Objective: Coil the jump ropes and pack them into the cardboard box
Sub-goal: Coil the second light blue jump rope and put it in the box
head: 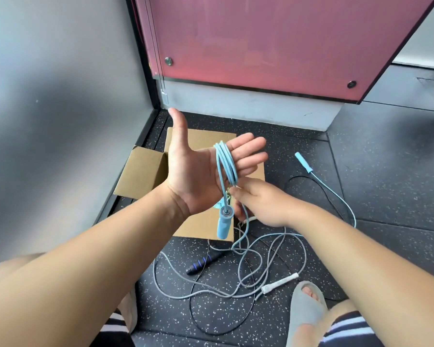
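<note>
My left hand (198, 169) is held up flat, palm toward me, thumb raised, above the open cardboard box (140, 171). Several loops of the light blue jump rope (226, 164) are wound around its fingers, and one blue handle (223, 222) dangles below the palm. My right hand (261, 204) pinches the blue rope just under the loops. The rope's other blue handle (303, 162) lies on the floor to the right. A grey rope (268, 259) with a white handle (280, 283) and a black rope with a black-and-blue handle (204, 262) lie tangled on the floor.
The dark speckled floor (386, 184) meets a grey wall on the left and a pink panel (261, 41) behind the box. My foot in a grey slipper (306, 311) rests at the lower right, near the white handle.
</note>
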